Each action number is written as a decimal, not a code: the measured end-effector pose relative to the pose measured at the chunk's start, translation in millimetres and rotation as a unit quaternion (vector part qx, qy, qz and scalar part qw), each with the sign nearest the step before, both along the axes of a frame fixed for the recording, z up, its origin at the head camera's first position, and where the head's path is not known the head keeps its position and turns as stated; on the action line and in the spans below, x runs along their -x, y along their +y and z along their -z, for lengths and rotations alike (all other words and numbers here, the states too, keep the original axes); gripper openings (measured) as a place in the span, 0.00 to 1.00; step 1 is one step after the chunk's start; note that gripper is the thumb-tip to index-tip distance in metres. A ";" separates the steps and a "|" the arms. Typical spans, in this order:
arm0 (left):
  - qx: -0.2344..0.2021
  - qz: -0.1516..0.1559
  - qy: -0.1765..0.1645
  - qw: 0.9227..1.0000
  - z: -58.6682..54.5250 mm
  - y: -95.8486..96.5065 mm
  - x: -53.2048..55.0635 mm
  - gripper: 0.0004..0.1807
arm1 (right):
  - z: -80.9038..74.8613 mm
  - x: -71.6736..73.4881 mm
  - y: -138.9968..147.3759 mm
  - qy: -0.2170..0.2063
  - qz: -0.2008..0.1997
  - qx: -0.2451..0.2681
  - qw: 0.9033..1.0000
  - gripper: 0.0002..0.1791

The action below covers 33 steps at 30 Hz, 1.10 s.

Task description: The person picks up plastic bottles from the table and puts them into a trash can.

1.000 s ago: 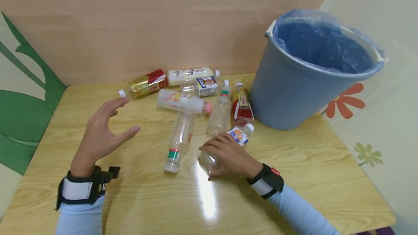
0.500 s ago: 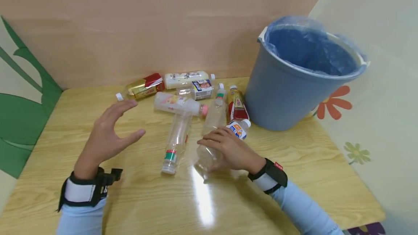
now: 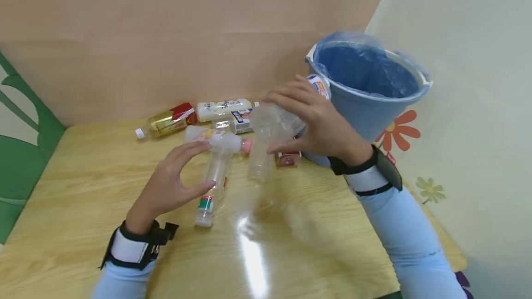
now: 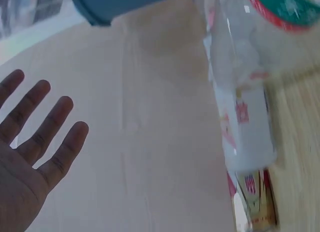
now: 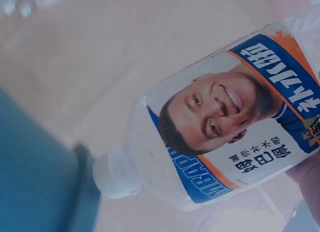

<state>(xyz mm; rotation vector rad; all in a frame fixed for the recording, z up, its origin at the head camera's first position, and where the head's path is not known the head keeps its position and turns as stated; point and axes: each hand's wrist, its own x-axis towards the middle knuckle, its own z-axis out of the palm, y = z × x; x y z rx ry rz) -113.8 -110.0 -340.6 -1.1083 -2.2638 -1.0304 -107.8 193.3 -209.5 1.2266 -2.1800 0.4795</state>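
My right hand (image 3: 326,121) grips a clear plastic bottle (image 3: 274,121) above the table, beside the blue bin (image 3: 353,116). In the right wrist view, the bottle's blue, orange and white label (image 5: 225,122) carries a printed picture, and its white cap (image 5: 117,174) is near the bin's side. My left hand (image 3: 168,188) hovers with thumb and fingers spread, holding nothing. Nearest to it lies a clear bottle with a green label (image 3: 208,197); a whitish bottle with a pink cap (image 3: 220,140) lies just behind. In the left wrist view, the left fingers (image 4: 60,147) are straight.
A bottle with a red and gold label (image 3: 170,121), a white bottle (image 3: 224,109) and a clear one with a blue label (image 3: 241,121) lie along the back wall. Another clear bottle (image 3: 261,165) and a red-labelled one (image 3: 287,158) are partly hidden. A blue bag lines the bin.
My right hand has lifted the bottle off the table and carried it up toward the bin. The left hand has shifted right in view, still spread. The head view has turned somewhat right.
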 end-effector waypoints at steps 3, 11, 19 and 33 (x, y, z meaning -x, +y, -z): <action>0.009 0.023 -0.007 1.000 -0.4 16.7 -3.4 0.40 | -24.8 2.7 13.8 0.033 0.025 0.033 0.999 0.48; 0.048 0.067 -0.033 0.996 8.2 46.2 -12.1 0.38 | -54.6 9.1 65.4 0.059 0.120 0.115 0.984 0.51; 0.077 0.091 -0.038 0.992 12.1 60.6 -19.4 0.38 | -47.1 21.3 105.2 0.006 0.170 0.201 0.965 0.52; 0.059 0.074 -0.032 0.995 8.2 52.9 -16.9 0.38 | -34.3 28.1 125.0 -0.081 0.168 0.269 0.945 0.49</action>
